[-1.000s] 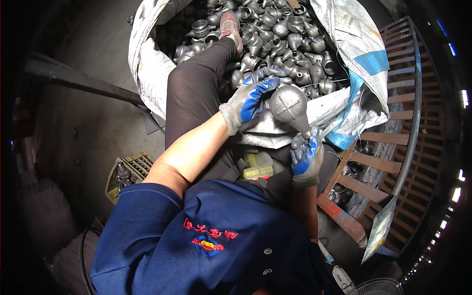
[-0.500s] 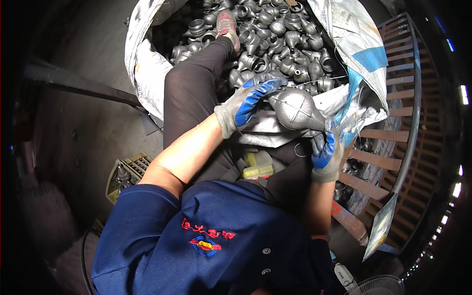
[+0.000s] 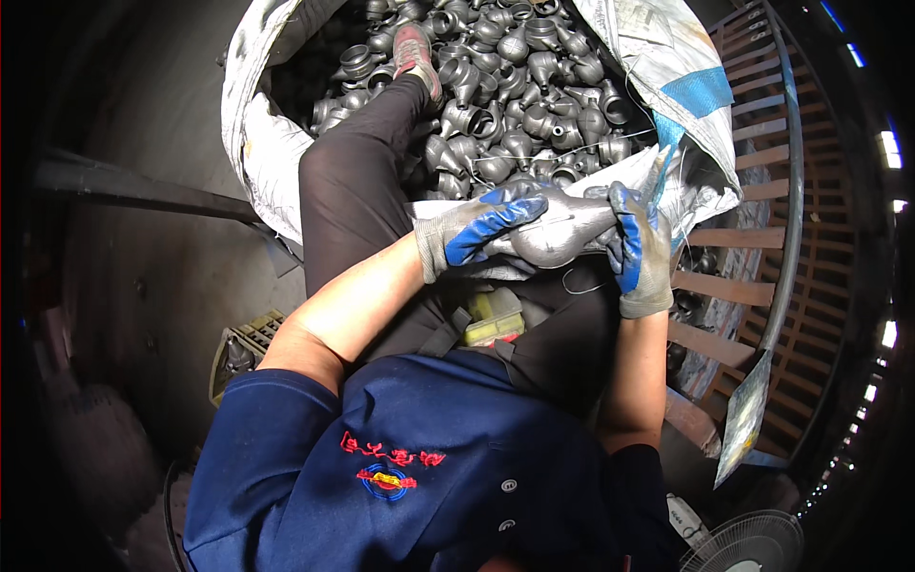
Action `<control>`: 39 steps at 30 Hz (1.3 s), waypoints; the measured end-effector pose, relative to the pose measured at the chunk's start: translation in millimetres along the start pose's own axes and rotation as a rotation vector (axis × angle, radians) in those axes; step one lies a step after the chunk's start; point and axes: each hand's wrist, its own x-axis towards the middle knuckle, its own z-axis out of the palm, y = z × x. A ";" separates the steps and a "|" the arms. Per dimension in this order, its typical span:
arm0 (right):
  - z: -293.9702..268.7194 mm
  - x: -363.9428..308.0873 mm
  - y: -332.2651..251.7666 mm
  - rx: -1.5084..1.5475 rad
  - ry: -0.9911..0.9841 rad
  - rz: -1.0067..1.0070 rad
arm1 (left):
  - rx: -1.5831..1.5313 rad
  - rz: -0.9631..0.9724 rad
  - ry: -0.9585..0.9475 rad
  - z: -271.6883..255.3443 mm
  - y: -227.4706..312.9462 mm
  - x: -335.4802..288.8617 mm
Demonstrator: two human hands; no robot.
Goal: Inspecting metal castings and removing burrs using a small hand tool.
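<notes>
A grey bulb-shaped metal casting [image 3: 558,234] is held level between my two gloved hands, over my lap at the near rim of a white woven sack [image 3: 270,153]. My left hand [image 3: 486,229], in a grey and blue work glove, is closed round its left end. Wrapped about the narrow neck at its right is my right hand [image 3: 637,238], gloved the same way. Just beyond my hands, many similar grey castings [image 3: 515,143] lie heaped in the sack. The parts of the casting under my fingers are hidden.
My leg and pink shoe [image 3: 414,52] reach into the sack. A slatted rusty metal rack [image 3: 739,236] stands at the right. At lower left is a yellowish crate [image 3: 229,367] with castings; a fan [image 3: 753,543] stands at lower right. A yellow box [image 3: 496,319] shows between my legs.
The casting has turned from a slant to nearly level and come slightly nearer. My right hand has moved up around its neck. The whole view has shifted a little.
</notes>
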 end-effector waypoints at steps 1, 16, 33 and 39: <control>9.2 -2.3 3.3 -0.030 0.040 -0.071 | 0.057 0.030 0.019 -3.4 -2.8 1.3; 31.5 -11.1 -14.9 -0.159 -0.077 0.004 | 0.143 0.212 -0.036 -2.3 -11.1 10.6; 23.0 -58.4 5.5 -0.671 -0.163 -0.699 | -0.320 0.155 0.043 -8.5 -12.1 0.0; 29.7 -63.0 5.0 -0.558 -0.126 -0.523 | -0.523 0.073 0.023 -16.4 -17.0 0.9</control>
